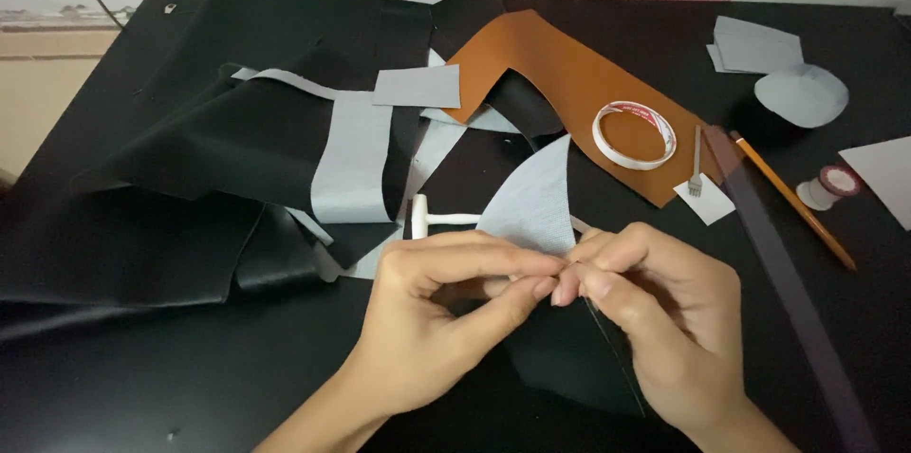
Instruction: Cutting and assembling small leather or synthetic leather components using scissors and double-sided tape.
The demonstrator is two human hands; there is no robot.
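Near the table's front edge, your left hand (pixel 446 306) and right hand (pixel 655 320) pinch a grey curved piece (pixel 533 202), thin and floppy; grip its bottom edge lightly.

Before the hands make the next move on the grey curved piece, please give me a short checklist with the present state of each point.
1. Left hand pinches the edge of the grey curved piece: ok.
2. Right hand pinches the same edge, fingertips meeting the left: ok.
3. Black piece under the hands lies flat: cannot tell, the hands hide part of it.
4. Tape roll lies apart from the hands, on the brown leather: ok.
5. Pencil and pronged tool lie clear of the hands: ok.
6. White hammer partly under the grey piece: not ok.
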